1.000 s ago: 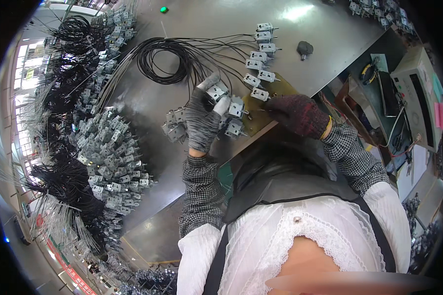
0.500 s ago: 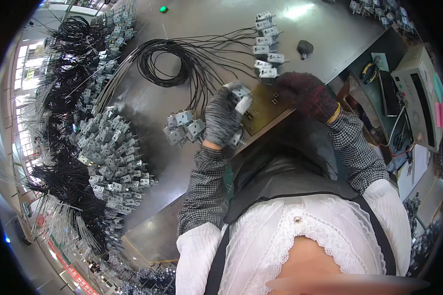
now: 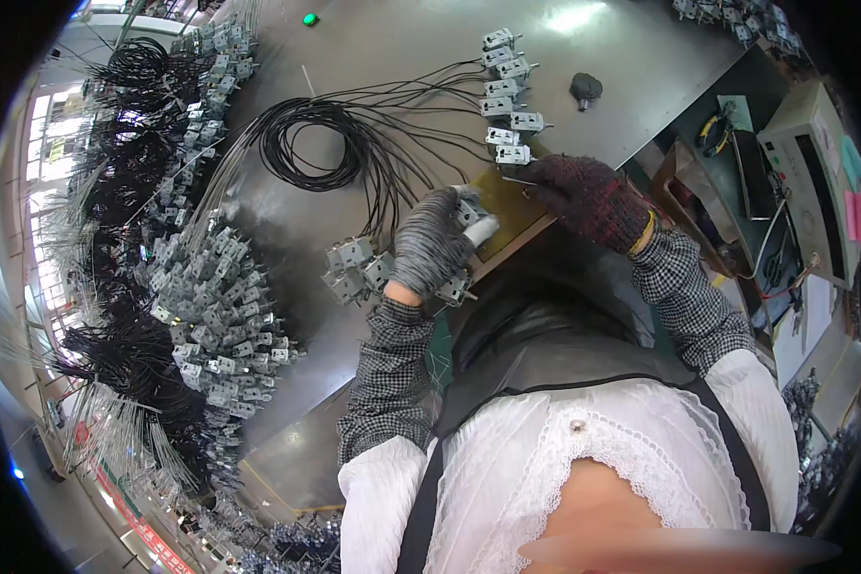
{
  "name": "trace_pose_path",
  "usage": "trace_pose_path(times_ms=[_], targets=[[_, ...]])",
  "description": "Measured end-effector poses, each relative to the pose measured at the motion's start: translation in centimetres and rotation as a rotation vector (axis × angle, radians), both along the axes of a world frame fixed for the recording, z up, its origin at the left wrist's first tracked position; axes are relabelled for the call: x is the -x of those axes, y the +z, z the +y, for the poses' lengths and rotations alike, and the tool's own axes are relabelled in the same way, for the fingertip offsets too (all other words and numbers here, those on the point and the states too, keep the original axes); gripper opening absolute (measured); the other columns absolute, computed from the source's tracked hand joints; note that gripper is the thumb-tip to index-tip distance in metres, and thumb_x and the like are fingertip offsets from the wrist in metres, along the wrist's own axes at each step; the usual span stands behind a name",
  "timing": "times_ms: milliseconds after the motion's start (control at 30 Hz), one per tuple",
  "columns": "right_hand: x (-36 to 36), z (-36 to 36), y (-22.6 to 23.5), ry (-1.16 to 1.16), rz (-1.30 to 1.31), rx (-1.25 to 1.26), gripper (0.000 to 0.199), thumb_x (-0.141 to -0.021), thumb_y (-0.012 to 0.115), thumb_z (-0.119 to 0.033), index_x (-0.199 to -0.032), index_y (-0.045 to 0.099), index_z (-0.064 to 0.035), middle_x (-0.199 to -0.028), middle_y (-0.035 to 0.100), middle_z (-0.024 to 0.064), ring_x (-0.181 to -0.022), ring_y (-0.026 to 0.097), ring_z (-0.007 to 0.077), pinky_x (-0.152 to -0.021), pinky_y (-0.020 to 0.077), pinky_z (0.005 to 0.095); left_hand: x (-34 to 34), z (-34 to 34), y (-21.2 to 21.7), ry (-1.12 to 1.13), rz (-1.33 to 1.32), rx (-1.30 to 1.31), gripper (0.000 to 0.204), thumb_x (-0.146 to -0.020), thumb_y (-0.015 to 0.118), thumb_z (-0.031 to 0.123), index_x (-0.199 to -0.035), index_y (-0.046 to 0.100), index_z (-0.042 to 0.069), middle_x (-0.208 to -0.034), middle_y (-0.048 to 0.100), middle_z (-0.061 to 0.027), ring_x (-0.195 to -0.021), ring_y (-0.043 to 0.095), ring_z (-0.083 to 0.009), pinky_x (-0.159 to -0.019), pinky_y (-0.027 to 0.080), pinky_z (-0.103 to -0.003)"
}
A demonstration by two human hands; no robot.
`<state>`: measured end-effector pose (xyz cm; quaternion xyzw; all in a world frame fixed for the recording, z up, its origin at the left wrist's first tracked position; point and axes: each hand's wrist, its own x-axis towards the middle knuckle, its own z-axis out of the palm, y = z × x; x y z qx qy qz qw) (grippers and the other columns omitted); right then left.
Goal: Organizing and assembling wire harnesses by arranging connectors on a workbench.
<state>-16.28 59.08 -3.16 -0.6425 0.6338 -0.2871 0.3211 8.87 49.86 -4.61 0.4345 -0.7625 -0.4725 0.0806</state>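
Left hand [image 3: 432,239], grey glove, fingers curled round small metal part [image 3: 471,212] above table [image 3: 373,48] edge. More parts [image 3: 354,268] just left. Right hand [image 3: 588,196], dark glove, fingertips pinching nearest part of wired row [image 3: 507,96]. Beyond: coiled black wire [image 3: 316,143].

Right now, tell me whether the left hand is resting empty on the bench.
No, the left hand, in a grey glove, grips a small metal part with a white end above the grey bench.
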Motion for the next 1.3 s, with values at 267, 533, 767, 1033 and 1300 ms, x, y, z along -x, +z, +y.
trace_pose_path(times_ms=[267, 533, 767, 1033, 1300], targets=[[-2.5, 0.7, 1.1, 0.117, -0.003, 0.182, 0.022, -0.096, 0.072, -0.018, -0.115, 0.074, -0.008, -0.104, 0.075, 0.0172, -0.095, 0.073, 0.0377, -0.082, 0.0588, 0.0483, 2.1, 2.2, 0.5, -0.017, -0.149, 0.477, 0.061, -0.073, 0.094, 0.04, -0.118, 0.075, 0.005, -0.095, 0.074, -0.0137, -0.091, 0.074, -0.0311, -0.084, 0.058, -0.044], [-2.7, 0.0, 2.7, 0.218, 0.375, 0.131, 0.019, -0.09, 0.068, -0.015, -0.107, 0.073, -0.0098, -0.096, 0.075, 0.0154, -0.09, 0.076, 0.0348, -0.077, 0.0608, 0.0474, 3.2, 2.1, 1.9, -0.04, -0.267, 0.444, 0.064, -0.068, 0.097, 0.035, -0.118, 0.073, 0.002, -0.097, 0.075, -0.0173, -0.091, 0.074, -0.0363, -0.084, 0.059, -0.047], [-2.7, -0.4, 2.1, 0.17, 0.385, 0.1, 0.018, -0.088, 0.069, -0.015, -0.105, 0.072, -0.0094, -0.095, 0.075, 0.016, -0.089, 0.076, 0.0356, -0.076, 0.0607, 0.048, 3.6, 1.6, 1.9, -0.04, -0.25, 0.418, 0.061, -0.068, 0.097, 0.033, -0.117, 0.074, 0.004, -0.091, 0.075, -0.0145, -0.087, 0.074, -0.0333, -0.08, 0.058, -0.045], [-3.1, -0.1, 2.1, 0.107, 0.343, 0.048, 0.018, -0.093, 0.074, -0.02, -0.108, 0.073, -0.0106, -0.097, 0.074, 0.015, -0.093, 0.074, 0.0367, -0.079, 0.059, 0.0474, 4.2, 1.5, 1.6, -0.051, -0.33, 0.458, 0.059, -0.066, 0.098, 0.031, -0.114, 0.075, 0.004, -0.089, 0.076, -0.0131, -0.085, 0.075, -0.033, -0.08, 0.058, -0.044], [-2.4, 1.0, 0.5, 0.089, -0.038, 0.167, 0.022, -0.094, 0.075, -0.019, -0.114, 0.073, -0.0091, -0.102, 0.074, 0.0162, -0.096, 0.073, 0.037, -0.082, 0.0599, 0.0453, 1.8, 3.8, 1.5, 0.183, 0.083, 0.649, 0.076, -0.068, 0.097, 0.031, -0.132, 0.066, 0.004, -0.106, 0.073, -0.013, -0.101, 0.069, -0.0351, -0.097, 0.053, -0.043]])
